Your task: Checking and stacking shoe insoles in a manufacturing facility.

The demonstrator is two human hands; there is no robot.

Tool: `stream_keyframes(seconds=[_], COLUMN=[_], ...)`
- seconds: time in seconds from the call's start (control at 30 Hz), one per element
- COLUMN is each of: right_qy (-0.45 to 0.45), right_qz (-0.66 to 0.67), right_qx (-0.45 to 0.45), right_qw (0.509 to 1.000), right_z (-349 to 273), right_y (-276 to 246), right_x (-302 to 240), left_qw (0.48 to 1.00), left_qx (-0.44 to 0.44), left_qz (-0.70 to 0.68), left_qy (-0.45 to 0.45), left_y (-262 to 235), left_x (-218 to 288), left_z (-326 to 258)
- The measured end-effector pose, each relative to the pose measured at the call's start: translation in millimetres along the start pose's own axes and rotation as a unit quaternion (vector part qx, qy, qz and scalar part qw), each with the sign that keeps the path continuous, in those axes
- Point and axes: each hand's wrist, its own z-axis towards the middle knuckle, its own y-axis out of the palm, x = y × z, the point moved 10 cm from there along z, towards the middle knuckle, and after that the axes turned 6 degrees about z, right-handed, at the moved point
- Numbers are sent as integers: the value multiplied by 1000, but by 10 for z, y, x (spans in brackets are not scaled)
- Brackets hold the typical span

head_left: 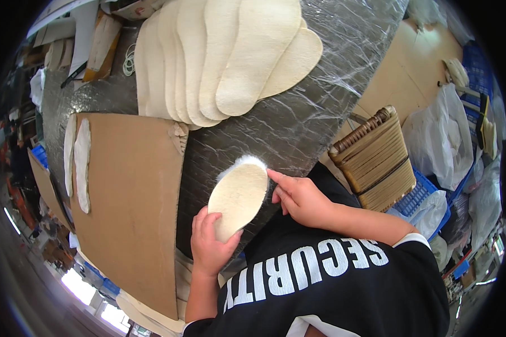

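I'm using the cardboard as ref. Insole, cream w/ white fluff at its far end, is just R of it, over the dark plastic-covered table. I see the L hand gripping the insole's near end, thumb on top. R hand is farther R of the cardboard, index out to the insole's edge, other fingers bent; can't tell if it's pinching. Insole pile lies beyond the cardboard's far edge, woven chair well R.
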Motion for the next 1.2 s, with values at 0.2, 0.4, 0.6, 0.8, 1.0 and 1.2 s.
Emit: stream_keyframes(seconds=[0.2, 0.4, 0.6, 0.8, 1.0, 1.2], right_qy=[-92, -105, -268, -239, -236, -224], right_qz=[-125, -331, -455, -487, -474, -479], right_qx=[12, 23, -78, -161, -172, -171], right_qw=[988, 937, 846, 824, 831, 831], right_z=[-13, 7, 160, 378, 384, 421], right_y=[-62, -25, 448, 716, 695, 690], right_x=[-129, -383, -847, -670, -682, -682], left_qw=[999, 999, 1000, 997, 982, 966], left_qx=[-11, -14, -10, -19, -17, -9], left_qz=[3, 26, -10, -67, -157, -159], left_qy=[-32, -13, 21, 22, -108, -203], left_y=[64, 17, 33, -13, -105, 11], left_x=[-67, -45, -30, -115, -537, -855], left_z=[-19, -15, 17, 25, -232, -439])
